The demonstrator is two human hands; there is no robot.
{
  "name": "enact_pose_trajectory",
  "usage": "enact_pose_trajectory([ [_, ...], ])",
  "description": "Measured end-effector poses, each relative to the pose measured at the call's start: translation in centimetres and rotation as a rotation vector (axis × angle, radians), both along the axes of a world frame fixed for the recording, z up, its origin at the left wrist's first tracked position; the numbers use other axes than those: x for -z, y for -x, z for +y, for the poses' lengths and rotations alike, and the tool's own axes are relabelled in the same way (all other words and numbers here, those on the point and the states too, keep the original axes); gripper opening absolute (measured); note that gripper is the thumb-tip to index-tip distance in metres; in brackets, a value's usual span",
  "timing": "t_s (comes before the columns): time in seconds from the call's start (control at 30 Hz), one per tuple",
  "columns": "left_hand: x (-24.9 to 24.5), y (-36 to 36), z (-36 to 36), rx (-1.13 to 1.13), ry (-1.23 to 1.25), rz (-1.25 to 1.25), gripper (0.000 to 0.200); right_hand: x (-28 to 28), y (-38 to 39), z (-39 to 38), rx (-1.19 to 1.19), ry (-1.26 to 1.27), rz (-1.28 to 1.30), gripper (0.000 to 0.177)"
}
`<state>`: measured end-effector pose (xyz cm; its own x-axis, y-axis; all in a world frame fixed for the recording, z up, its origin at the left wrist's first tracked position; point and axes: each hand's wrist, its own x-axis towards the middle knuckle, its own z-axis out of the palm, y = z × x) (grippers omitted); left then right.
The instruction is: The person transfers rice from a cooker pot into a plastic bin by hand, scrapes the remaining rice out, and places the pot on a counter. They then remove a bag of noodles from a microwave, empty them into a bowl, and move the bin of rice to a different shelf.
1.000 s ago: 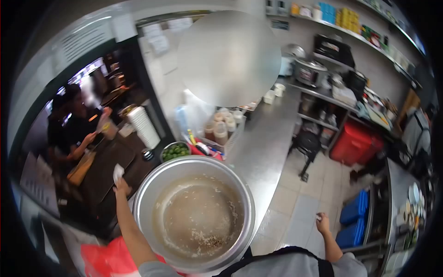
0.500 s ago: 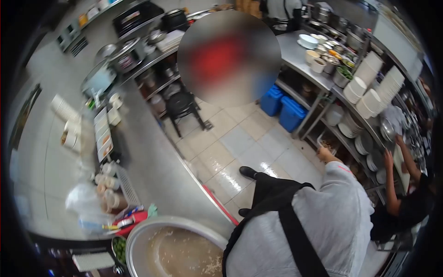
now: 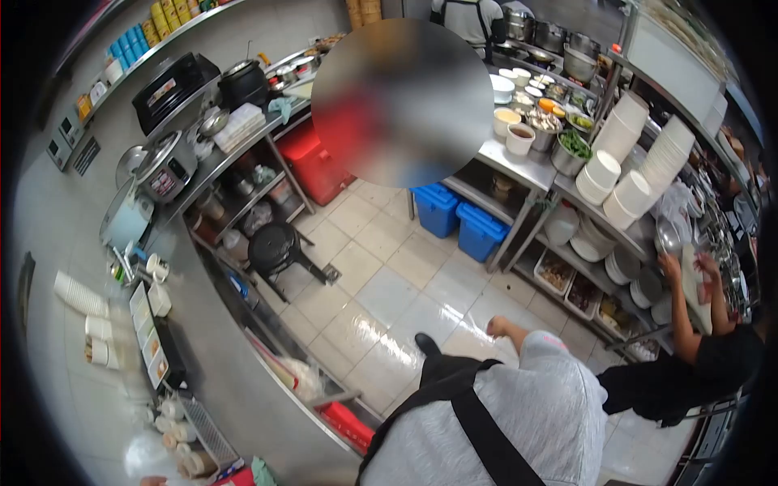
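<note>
The right hand (image 3: 502, 327), its grip unclear, now shows against floor tiles (image 3: 360, 326), off the food tray (image 3: 554, 272) it overlapped; the metal pot has left view. The left hand's state cannot be told.

Smooth metal counter (image 3: 231, 385); glossy floor tiles (image 3: 385, 287).

Two blue bins (image 3: 436, 212), just one big red bin (image 3: 314, 164), one black stool (image 3: 278, 247), one silver cooker (image 3: 168, 168), at least three food tubs (image 3: 550, 284), two tall container stacks (image 3: 622, 121), two shorter bowl stacks (image 3: 598, 176), plus one plastic basket (image 3: 207, 433).
</note>
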<state>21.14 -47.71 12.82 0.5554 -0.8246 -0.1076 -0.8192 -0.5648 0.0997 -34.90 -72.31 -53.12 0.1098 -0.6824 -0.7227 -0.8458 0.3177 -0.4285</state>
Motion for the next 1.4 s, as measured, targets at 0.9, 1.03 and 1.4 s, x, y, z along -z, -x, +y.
enact_pose_trajectory([
  [0.9, 33.3, -6.2, -54.9, -0.098, 0.015, 0.346, 0.061, -26.7, -54.3, -60.3, -0.789, 0.123, -1.027, 0.024],
  [1.03, 31.1, -10.2, -66.5, 0.039, 0.049, 0.343, 0.060, -32.3, -60.1, -69.4, -0.966, 0.307, -0.850, 0.026],
  [1.4, 32.5, -18.9, -83.6, 0.152, 0.038, 0.346, 0.060, -40.2, -81.0, -104.5, -0.794, 1.098, -0.876, 0.060],
])
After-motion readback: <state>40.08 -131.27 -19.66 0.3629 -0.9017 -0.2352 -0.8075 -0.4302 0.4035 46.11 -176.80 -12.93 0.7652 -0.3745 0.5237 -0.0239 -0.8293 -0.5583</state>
